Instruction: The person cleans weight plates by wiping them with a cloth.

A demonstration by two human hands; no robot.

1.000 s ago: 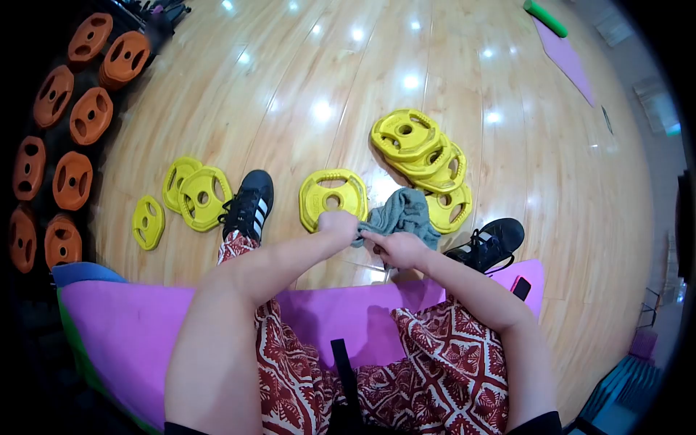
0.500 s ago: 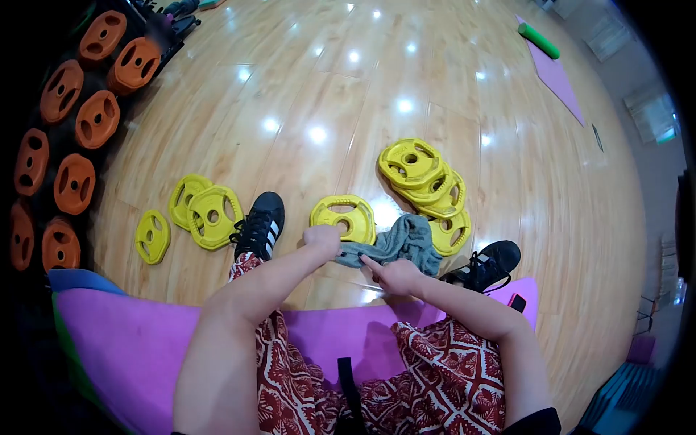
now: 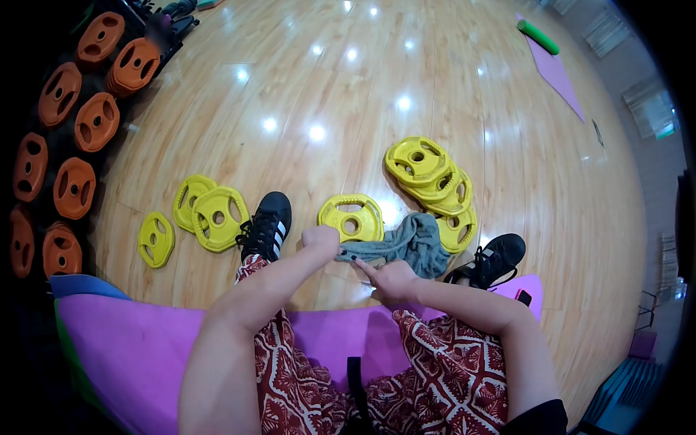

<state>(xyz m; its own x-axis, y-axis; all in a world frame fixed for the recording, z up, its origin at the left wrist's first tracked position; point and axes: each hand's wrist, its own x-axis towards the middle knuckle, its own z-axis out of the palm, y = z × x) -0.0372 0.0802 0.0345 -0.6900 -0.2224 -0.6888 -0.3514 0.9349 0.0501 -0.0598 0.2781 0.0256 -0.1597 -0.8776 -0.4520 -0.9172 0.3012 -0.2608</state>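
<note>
A crumpled grey-green cloth [image 3: 422,245] lies on the floor between my shoes, one end drawn out to the left. My left hand [image 3: 321,238] is closed on that end, beside the near left edge of a yellow weight plate [image 3: 368,215] lying flat. Just to the right, my right hand [image 3: 394,278] grips the lower edge of the cloth, its index finger stretched towards the left hand and its other fingers curled and partly hidden. Behind the cloth, several overlapping yellow plates [image 3: 415,161] form a leaning row.
More yellow plates [image 3: 216,217] lie left of my left shoe [image 3: 265,228]. Orange plates [image 3: 75,187] hang on a rack at the far left. I sit over a purple mat [image 3: 145,330]; a phone [image 3: 523,296] rests near my right shoe [image 3: 500,259]. A green roller [image 3: 538,37] lies far right.
My right hand has shifted slightly left along the cloth, bringing its index finger nearer my left hand. The left hand keeps its hold. The view has moved a little.
</note>
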